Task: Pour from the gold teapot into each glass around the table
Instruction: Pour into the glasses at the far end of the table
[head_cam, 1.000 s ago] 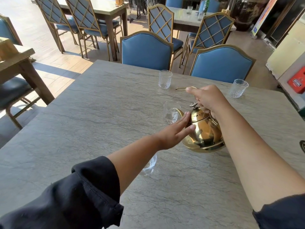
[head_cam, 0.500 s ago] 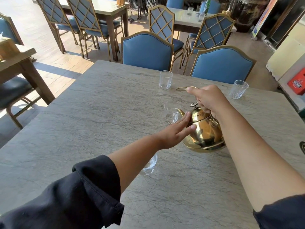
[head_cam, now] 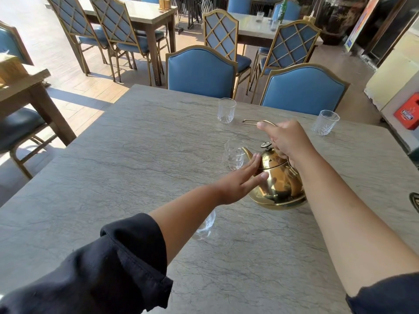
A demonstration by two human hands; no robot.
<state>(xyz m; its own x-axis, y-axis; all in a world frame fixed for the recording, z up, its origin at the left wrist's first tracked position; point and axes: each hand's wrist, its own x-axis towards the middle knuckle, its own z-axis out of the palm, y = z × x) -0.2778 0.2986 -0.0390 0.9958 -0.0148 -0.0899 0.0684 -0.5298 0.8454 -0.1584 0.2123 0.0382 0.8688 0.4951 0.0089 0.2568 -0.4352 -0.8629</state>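
1. Head view, pot: the teapot (head_cam: 277, 177) tilts forward over the table (head_cam: 113, 177). Its spout (head_cam: 246, 152) is at the rim of the middle glass (head_cam: 233, 154).
2. Head view, right hand (head_cam: 288, 141): the fingers curl round the handle (head_cam: 258, 122) from above and carry the pot.
3. Head view, left hand (head_cam: 240, 180): it is flat, with straight fingers touching the pot's shoulder just below the lid (head_cam: 266, 146), and it holds nothing.
4. Head view, other glasses: the far-left glass (head_cam: 226, 110) and far-right glass (head_cam: 325, 122) stand well apart near the far edge. The near glass (head_cam: 205, 225) is partly hidden under the left forearm. Fill levels cannot be told.
5. Technique (judgement): keep the spout over the middle of the glass and raise the tilt slowly. Let the flat hand steady the lid. Level the pot before moving off, and lift the left forearm clear of the near glass.
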